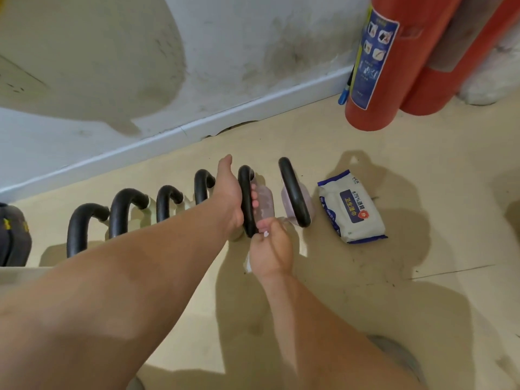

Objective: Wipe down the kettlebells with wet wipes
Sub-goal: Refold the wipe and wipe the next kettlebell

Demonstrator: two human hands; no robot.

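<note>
- Head view is looking down at a row of kettlebells [123, 209] standing on the floor [394, 291] along a wall [225, 38]. Their pale bodies are blending into the floor or hiding behind the left forearm, so mainly the black handles are showing.
- The person's left hand [229, 198] is grasping the black handle of the second kettlebell from the right [246, 201], fingers curling round it. Its pinkish body is only partly showing.
- The right hand [271, 249] is clenching a white wet wipe [248, 263] at the near end of that handle. Only small bits of it are peeking out, and whether it is touching the handle is hard to tell.
- A pack of wet wipes [351, 206] is lying on the floor just beside the rightmost kettlebell [294, 192].
- Red fire extinguishers [374, 60] are standing in the corner, tops cut off by the frame.
- A dark object [14, 235] at the left edge is cut off and too unclear to name.
</note>
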